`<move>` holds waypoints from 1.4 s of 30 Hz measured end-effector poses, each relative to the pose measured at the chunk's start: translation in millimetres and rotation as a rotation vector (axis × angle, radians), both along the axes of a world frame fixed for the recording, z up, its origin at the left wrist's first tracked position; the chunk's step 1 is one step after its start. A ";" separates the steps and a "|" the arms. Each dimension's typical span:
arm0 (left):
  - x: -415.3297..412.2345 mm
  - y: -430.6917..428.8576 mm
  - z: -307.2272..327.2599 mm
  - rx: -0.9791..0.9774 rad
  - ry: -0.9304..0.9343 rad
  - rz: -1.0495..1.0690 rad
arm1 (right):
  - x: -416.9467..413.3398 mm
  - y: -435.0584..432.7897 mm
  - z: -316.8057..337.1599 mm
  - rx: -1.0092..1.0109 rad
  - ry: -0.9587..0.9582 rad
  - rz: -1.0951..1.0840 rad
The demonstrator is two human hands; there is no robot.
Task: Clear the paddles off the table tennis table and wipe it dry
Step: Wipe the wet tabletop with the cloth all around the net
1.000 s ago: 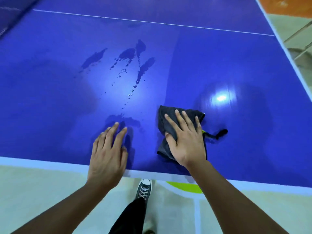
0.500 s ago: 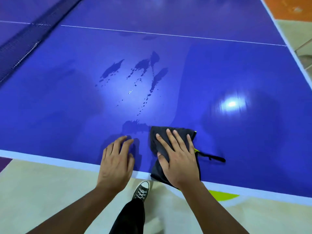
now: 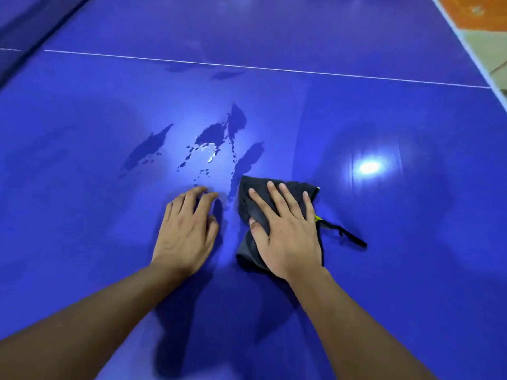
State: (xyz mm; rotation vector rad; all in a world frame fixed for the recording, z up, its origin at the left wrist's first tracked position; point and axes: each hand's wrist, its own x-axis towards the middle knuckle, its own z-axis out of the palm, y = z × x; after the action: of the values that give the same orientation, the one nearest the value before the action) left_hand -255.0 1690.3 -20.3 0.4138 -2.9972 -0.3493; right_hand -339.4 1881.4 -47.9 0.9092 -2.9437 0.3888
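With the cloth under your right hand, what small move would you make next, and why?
Probably slide the cloth forward and slightly left under the right hand: the puddles lie just beyond its far edge, unwiped, while the left hand rests on the table.

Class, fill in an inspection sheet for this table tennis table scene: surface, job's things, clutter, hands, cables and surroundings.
Surface: blue table, glossy; wet patches lie just beyond the hands; a white line crosses farther off.
Job's things: dark cloth lies on the table under one hand; no paddles seen.
Clutter: nothing seen.
Grippers: left hand rests on the bare table, fingers slightly bent, holding nothing; right hand presses on the cloth with its fingers spread.
Cables: nothing seen; only the cloth's black strap trails on the table.
Surroundings: orange and pale floor past the far right edge.
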 end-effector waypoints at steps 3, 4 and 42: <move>-60.5 -28.2 -1.7 -0.043 0.013 0.003 | -54.0 -19.0 -2.6 -0.001 0.009 -0.023; -79.9 -38.2 -0.9 -0.049 0.020 0.011 | -74.0 -25.6 -3.2 0.002 0.009 -0.038; -164.0 -86.0 -17.0 0.024 0.039 0.006 | -211.8 -136.6 1.8 0.069 -0.014 -0.025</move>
State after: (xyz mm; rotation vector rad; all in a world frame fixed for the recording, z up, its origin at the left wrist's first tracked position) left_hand -419.0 1604.4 -37.3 0.4128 -2.9563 -0.3887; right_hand -551.2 1744.8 -46.1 0.8793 -2.9955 0.2950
